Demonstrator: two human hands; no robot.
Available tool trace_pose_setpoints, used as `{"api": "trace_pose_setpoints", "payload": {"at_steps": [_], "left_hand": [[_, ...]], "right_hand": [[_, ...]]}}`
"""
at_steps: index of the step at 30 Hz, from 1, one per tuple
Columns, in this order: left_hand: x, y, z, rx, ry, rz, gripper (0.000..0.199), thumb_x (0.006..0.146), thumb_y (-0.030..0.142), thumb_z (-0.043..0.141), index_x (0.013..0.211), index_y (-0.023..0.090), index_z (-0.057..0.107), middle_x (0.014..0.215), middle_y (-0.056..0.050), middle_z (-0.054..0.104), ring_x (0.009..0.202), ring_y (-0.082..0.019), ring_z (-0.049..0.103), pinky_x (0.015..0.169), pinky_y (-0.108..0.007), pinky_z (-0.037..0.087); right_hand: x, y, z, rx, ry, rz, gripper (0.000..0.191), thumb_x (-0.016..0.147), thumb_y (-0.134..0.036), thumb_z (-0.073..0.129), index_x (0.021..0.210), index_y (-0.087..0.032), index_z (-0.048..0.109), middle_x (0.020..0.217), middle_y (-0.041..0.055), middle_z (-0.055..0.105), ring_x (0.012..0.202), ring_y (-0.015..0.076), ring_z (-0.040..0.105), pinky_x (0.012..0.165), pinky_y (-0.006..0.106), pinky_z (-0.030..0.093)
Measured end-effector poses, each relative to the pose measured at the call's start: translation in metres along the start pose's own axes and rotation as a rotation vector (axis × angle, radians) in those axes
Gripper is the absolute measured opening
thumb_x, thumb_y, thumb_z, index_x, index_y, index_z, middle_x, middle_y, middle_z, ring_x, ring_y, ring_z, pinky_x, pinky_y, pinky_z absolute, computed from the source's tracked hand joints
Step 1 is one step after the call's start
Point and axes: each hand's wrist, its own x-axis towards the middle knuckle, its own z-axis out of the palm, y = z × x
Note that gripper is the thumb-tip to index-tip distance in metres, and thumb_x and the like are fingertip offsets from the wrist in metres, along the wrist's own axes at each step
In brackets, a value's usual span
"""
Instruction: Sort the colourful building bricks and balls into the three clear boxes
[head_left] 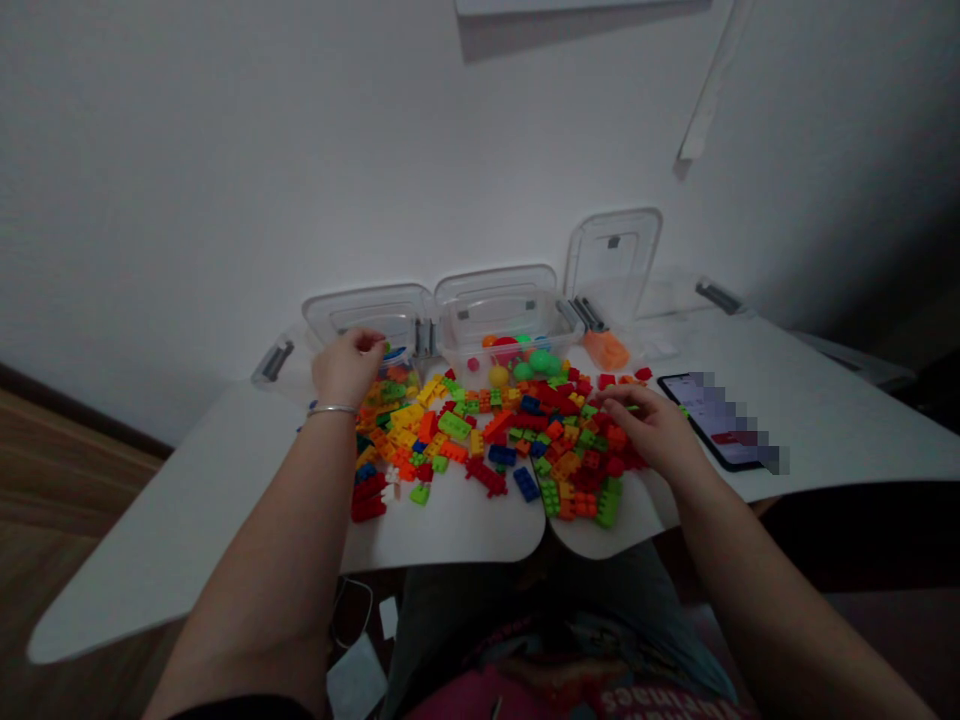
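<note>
My left hand (349, 365), with a bracelet at the wrist, is over the left clear plastic box (412, 370). Its fingers are pinched together, and a small green bit shows at the fingertips, too small to name. Inside that box lie colourful pieces, partly hidden by the hand. My right hand (643, 422) reaches over the right side of a heap of toy building blocks (487, 425) in red, orange, yellow, green and blue. Its fingers are stretched out and slightly bent, touching or just above red blocks, with no held piece visible.
The middle clear box (480, 350) stands behind the heap, with colourful round pieces (536, 362) at its front. An orange piece (606, 350) lies by an upright clear lid (615, 260). A phone (716, 420) lies at right on the white table (465, 535). A wall rises behind.
</note>
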Motion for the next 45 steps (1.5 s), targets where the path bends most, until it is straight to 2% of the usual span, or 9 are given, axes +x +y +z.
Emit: {"api": "trace_pose_setpoints", "payload": {"at_steps": [6,10,13,17,25,30,38,42,45], "left_hand": [[-0.002,0.005,0.002,0.202,-0.056,0.074,0.040,0.087,0.046,0.043,0.099,0.024,0.074,0.097,-0.010,0.073,0.091,-0.031,0.064,0.075,-0.040,0.044],[-0.001,0.005,0.001,0.283,-0.118,0.111,0.045,0.090,0.041,0.035,0.100,0.024,0.075,0.101,-0.011,0.073,0.092,-0.033,0.064,0.076,-0.042,0.044],[-0.001,0.005,0.001,0.280,-0.138,0.110,0.045,0.090,0.040,0.034,0.101,0.025,0.075,0.101,-0.011,0.073,0.093,-0.033,0.064,0.077,-0.042,0.044],[-0.003,0.006,0.001,0.269,-0.131,0.111,0.045,0.091,0.039,0.033,0.100,0.025,0.075,0.100,-0.010,0.073,0.093,-0.033,0.064,0.078,-0.042,0.043],[-0.012,-0.007,0.001,-0.015,0.059,0.297,0.037,0.090,0.037,0.040,0.104,0.023,0.071,0.099,-0.006,0.072,0.096,-0.024,0.063,0.090,-0.037,0.042],[-0.033,-0.004,0.005,-0.111,0.131,0.432,0.030,0.087,0.027,0.044,0.102,0.022,0.068,0.115,-0.007,0.069,0.115,-0.025,0.056,0.104,-0.043,0.036],[-0.120,0.046,0.011,-0.133,0.080,0.521,0.029,0.089,0.029,0.049,0.112,0.024,0.066,0.127,-0.007,0.064,0.119,-0.026,0.055,0.107,-0.050,0.037],[-0.166,0.069,0.022,-0.071,-0.034,0.642,0.031,0.088,0.026,0.054,0.117,0.028,0.064,0.127,-0.005,0.065,0.123,-0.029,0.052,0.115,-0.058,0.025],[-0.177,0.077,0.032,-0.024,-0.061,0.759,0.033,0.089,0.024,0.053,0.121,0.026,0.063,0.129,-0.006,0.064,0.124,-0.029,0.052,0.116,-0.059,0.023]], "right_hand": [[0.000,0.016,-0.021,-0.149,-0.003,-0.002,0.030,0.081,-0.043,0.057,0.096,-0.022,0.071,0.092,0.0054,0.072,0.066,0.0165,0.060,0.062,0.031,0.047],[-0.002,0.017,-0.031,-0.232,-0.291,-0.102,0.025,0.079,-0.040,0.060,0.091,-0.022,0.071,0.086,0.0044,0.071,0.064,0.0163,0.059,0.060,0.030,0.046],[-0.004,0.012,-0.034,-0.305,-0.503,-0.206,0.019,0.074,-0.033,0.067,0.090,-0.023,0.072,0.090,0.0045,0.071,0.079,0.0197,0.063,0.074,0.033,0.050],[-0.005,0.010,-0.028,-0.397,-0.612,-0.288,0.021,0.072,-0.022,0.068,0.092,-0.023,0.073,0.093,0.0044,0.071,0.090,0.0211,0.063,0.084,0.035,0.048],[-0.005,0.019,-0.018,-0.437,-0.530,-0.289,0.021,0.075,-0.016,0.062,0.093,-0.021,0.071,0.095,0.0068,0.069,0.087,0.0205,0.063,0.081,0.034,0.051],[-0.007,0.019,-0.018,-0.471,-0.516,-0.307,0.021,0.075,-0.018,0.062,0.094,-0.021,0.070,0.100,0.0078,0.068,0.093,0.0221,0.063,0.084,0.035,0.050],[-0.015,0.014,-0.014,-0.476,-0.438,-0.162,0.021,0.077,-0.024,0.059,0.097,-0.021,0.062,0.083,0.0043,0.067,0.070,0.0185,0.061,0.064,0.029,0.045],[-0.018,0.014,-0.012,-0.486,-0.382,-0.189,0.012,0.081,-0.029,0.057,0.090,-0.021,0.061,0.084,0.0049,0.067,0.071,0.0188,0.060,0.065,0.030,0.045],[-0.019,0.014,-0.012,-0.475,-0.389,-0.206,0.012,0.082,-0.031,0.057,0.085,-0.021,0.063,0.085,0.0061,0.067,0.075,0.0202,0.062,0.067,0.031,0.046]]}}
